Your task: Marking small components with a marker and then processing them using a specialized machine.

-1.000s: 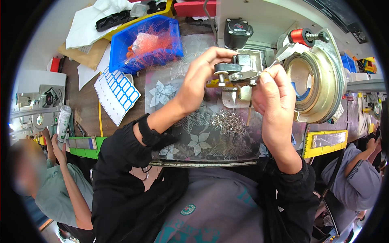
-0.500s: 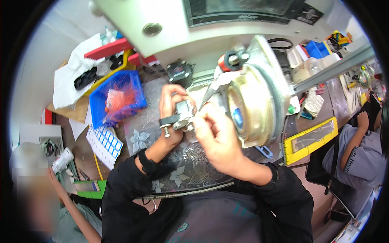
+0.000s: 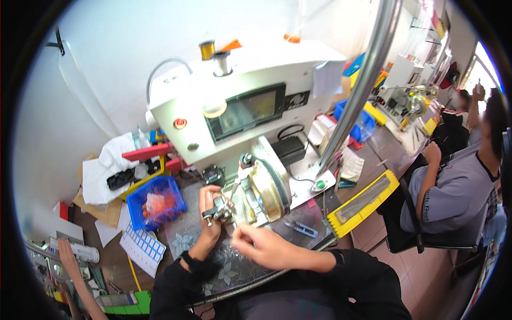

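My left hand is wrapped around a small metal clamp-like fixture with a dark strap and a screw at its side. It sits at the left of a winding machine's large pale ring. A slim metal pointed arm on the machine slants down toward the fixture. Just in front of the fixture, apart from it, my right hand has its thumb and fingers pinched together. Whatever lies between those fingertips is too small to make out.
Behind stands a white machine housing with a screen and thread spools on top. A blue bin of orange strands is at the left, blue snips and a yellow tray at the right. Other people sit on both sides.
The view has tilted up and back, so the whole machine housing shows. My right hand has drawn away from the fixture toward my body; my left hand still grips it.
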The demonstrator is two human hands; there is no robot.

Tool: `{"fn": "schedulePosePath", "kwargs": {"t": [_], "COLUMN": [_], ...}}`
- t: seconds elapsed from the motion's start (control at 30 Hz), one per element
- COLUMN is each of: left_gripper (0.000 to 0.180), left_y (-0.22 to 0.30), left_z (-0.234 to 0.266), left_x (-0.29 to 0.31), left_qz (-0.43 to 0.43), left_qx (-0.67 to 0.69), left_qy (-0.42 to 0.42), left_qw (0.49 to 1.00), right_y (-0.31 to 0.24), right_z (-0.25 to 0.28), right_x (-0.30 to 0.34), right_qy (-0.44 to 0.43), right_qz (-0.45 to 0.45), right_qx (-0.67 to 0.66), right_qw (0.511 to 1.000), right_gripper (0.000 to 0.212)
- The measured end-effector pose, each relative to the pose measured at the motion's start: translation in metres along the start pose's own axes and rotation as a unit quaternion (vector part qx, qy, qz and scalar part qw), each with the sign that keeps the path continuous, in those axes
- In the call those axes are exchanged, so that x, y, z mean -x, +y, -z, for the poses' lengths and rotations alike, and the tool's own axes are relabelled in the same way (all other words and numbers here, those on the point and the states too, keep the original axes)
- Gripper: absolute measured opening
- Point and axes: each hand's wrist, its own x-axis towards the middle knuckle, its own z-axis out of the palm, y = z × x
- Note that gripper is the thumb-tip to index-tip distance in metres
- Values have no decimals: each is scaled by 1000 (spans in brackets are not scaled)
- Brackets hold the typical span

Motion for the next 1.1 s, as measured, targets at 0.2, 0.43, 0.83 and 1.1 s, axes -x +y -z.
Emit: {"fn": "schedulePosePath", "kwargs": {"t": [0.2,0.43,0.83,1.1], "left_gripper": [36,24,33,34], "left_y": [24,43,56,59], "left_z": [27,35,20,22], "left_x": [19,41,52,53], "left_qz": [26,21,-12,-39], "left_qx": [-63,-80,-137,-157], "left_qy": [-3,20,21,44], "left_qw": [998,996,990,986], "right_y": [-68,-119,-136,-132], "right_z": [100,237,287,298], "right_x": [68,74,44,41], "right_qy": [161,541,598,630], "right_qz": [128,343,308,396], "right_qx": [186,177,147,188], "right_qw": [961,747,725,641], "right_gripper": [10,11,34,22]}}
